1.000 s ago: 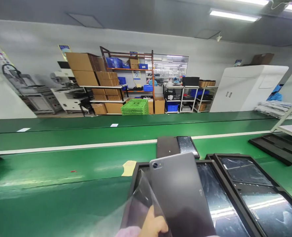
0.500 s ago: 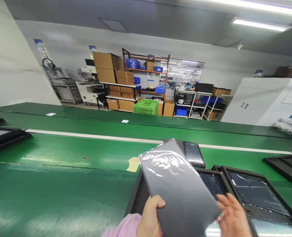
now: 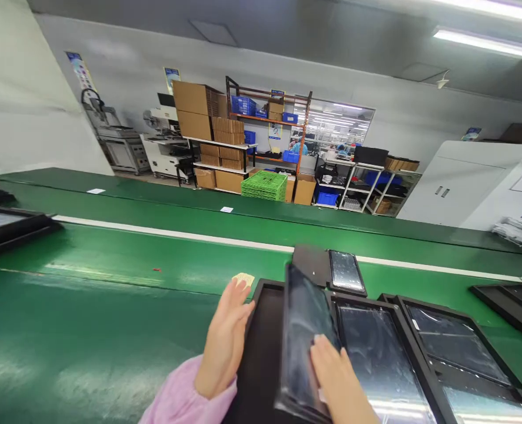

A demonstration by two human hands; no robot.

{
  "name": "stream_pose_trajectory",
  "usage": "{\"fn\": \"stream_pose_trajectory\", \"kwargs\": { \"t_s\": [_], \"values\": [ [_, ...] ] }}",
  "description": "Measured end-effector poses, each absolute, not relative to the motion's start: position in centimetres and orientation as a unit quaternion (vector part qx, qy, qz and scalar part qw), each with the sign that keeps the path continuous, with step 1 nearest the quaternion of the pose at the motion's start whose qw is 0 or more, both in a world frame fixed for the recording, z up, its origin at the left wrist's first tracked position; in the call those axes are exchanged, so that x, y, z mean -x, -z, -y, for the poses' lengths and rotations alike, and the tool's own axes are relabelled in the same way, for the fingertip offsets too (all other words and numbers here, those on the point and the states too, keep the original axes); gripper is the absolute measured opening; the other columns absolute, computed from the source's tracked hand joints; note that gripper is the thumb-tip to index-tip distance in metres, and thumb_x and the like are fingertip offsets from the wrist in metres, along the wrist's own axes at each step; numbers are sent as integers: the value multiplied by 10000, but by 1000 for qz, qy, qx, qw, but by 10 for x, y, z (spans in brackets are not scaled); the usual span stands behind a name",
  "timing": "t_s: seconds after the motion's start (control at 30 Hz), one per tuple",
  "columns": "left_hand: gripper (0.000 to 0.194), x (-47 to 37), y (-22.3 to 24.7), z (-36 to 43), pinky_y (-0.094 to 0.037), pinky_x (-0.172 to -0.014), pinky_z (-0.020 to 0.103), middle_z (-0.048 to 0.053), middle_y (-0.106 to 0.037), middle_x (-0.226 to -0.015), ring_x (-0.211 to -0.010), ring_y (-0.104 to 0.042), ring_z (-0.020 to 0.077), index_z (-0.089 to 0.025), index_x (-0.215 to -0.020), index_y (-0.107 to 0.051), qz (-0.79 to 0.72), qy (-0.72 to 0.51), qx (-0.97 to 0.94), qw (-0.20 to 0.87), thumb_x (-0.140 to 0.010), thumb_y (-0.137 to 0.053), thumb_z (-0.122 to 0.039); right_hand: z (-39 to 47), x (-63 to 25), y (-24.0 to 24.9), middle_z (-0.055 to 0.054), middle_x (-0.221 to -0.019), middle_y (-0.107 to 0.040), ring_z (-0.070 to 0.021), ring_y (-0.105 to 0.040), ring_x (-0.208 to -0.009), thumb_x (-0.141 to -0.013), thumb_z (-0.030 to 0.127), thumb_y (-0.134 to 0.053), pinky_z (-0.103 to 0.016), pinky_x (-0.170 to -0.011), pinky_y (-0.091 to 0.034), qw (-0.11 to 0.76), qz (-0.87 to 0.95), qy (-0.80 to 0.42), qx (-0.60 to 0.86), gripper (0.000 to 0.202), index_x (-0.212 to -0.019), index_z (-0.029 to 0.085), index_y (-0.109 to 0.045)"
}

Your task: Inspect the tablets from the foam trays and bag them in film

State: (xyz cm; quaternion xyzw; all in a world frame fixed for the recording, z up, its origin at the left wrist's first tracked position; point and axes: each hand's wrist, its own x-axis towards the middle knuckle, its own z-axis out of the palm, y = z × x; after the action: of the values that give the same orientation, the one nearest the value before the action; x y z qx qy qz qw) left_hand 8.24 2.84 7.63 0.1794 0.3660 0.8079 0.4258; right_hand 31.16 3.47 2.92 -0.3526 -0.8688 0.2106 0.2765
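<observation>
A dark glossy screen panel (image 3: 305, 330) stands tilted over a black tray (image 3: 261, 353), its long left edge raised. My right hand (image 3: 338, 374) grips it near the lower right, fingers against the shiny face; the thumb is hidden. Left of the panel, my left hand (image 3: 228, 335) is held apart from it, open, fingers stretched and palm turned toward it. Under the panel the tray's compartment is dark and partly covered. Another glossy panel (image 3: 378, 347) lies in the compartment to the right.
Further right is another black tray with panels (image 3: 459, 341). Behind stand a small screen (image 3: 346, 271) and a dark flat piece (image 3: 310, 259). A yellow paper slip (image 3: 243, 279) lies beyond my left hand on the green bench (image 3: 110, 330). Black trays (image 3: 13, 227) sit at far left.
The panel has turned from its plain grey face to its glossy dark face and come down over the tray. My left hand has let go and moved left; my right hand has taken hold.
</observation>
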Motion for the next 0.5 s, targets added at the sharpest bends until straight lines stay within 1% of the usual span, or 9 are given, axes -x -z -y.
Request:
{"fn": "stream_pose_trajectory", "kwargs": {
  "t_s": [0.07, 0.13, 0.2, 0.27, 0.33, 0.37, 0.4, 0.47, 0.5],
  "values": [
    [482, -72, -73, -24, -286, -1049, 440, 60, -437, -1363, -1287, -341, 252, -258, -1200, -499, -376, -803, -198, 417, -729, -578, -193, -32, -277, -17, -163, -1307, -456, -398, -368, -1221, -899, 148, -413, -719, -935, -260, 152, 936, -94, 304, 376, -1266, 150, -491],
    [420, -69, -68, -20, -313, -1034, 457, 60, -471, -1336, -1282, -350, 267, -261, -1153, -544, -386, -786, -218, 430, -737, -589, -228, -30, -245, -6, -216, -1322, -402, -441, -348, -1209, -924, 145, -365, -767, -829, -304, 41, 968, -41, 244, 370, -1277, 85, -461],
    [375, -66, -61, -15, -324, -1029, 467, 64, -496, -1314, -1275, -360, 277, -251, -1104, -580, -405, -766, -234, 441, -731, -611, -265, -30, -228, -5, -247, -1329, -372, -447, -336, -1209, -930, 135, -354, -741, -806, -350, -15, 977, -37, 210, 364, -1269, 44, -453],
    [360, -57, -51, -11, -298, -1049, 467, 72, -511, -1301, -1277, -356, 282, -231, -1061, -606, -450, -740, -250, 433, -709, -642, -300, -32, -233, -15, -207, -1247, -505, -382, -451, -1156, -913, 131, -426, -623, -859, -419, -40, 978, -109, 172, 310, -1200, 73, -527],
    [391, -43, -34, -4, -239, -1084, 457, 79, -518, -1297, -1285, -345, 284, -218, -1043, -619, -522, -701, -270, 405, -675, -675, -339, -38, -264, -31, -68, -1018, -674, -238, -619, -967, -868, 149, -526, -404, -876, -492, -30, 959, -246, 134, 242, -1095, 165, -609],
    [419, -35, -24, 1, -213, -1096, 452, 85, -526, -1291, -1285, -346, 289, -213, -1041, -623, -560, -674, -282, 391, -655, -689, -362, -43, -288, -39, -4, -939, -696, -175, -652, -864, -844, 169, -558, -281, -832, -514, -2, 937, -320, 141, 255, -1088, 213, -616],
    [456, -28, -13, 7, -195, -1102, 452, 92, -535, -1282, -1281, -354, 298, -208, -1047, -624, -596, -639, -298, 384, -637, -698, -393, -48, -316, -44, 7, -986, -684, -169, -643, -892, -826, 199, -573, -250, -834, -505, 73, 914, -340, 212, 294, -1115, 248, -606],
    [524, -20, 12, 21, -222, -1088, 467, 112, -568, -1243, -1252, -392, 337, -188, -1038, -630, -650, -556, -338, 392, -591, -704, -452, -61, -377, -43, -33, -1231, -563, -227, -514, -1135, -815, 275, -554, -334, -962, -422, 209, 828, -313, 415, 437, -1250, 266, -511],
    [556, -20, 23, 27, -244, -1076, 480, 117, -586, -1219, -1236, -408, 356, -180, -1034, -631, -672, -516, -362, 389, -568, -702, -473, -68, -406, -38, -67, -1250, -543, -266, -472, -1176, -786, 340, -562, -383, -991, -390, 279, 774, -270, 500, 471, -1242, 227, -524]
  ]
}}
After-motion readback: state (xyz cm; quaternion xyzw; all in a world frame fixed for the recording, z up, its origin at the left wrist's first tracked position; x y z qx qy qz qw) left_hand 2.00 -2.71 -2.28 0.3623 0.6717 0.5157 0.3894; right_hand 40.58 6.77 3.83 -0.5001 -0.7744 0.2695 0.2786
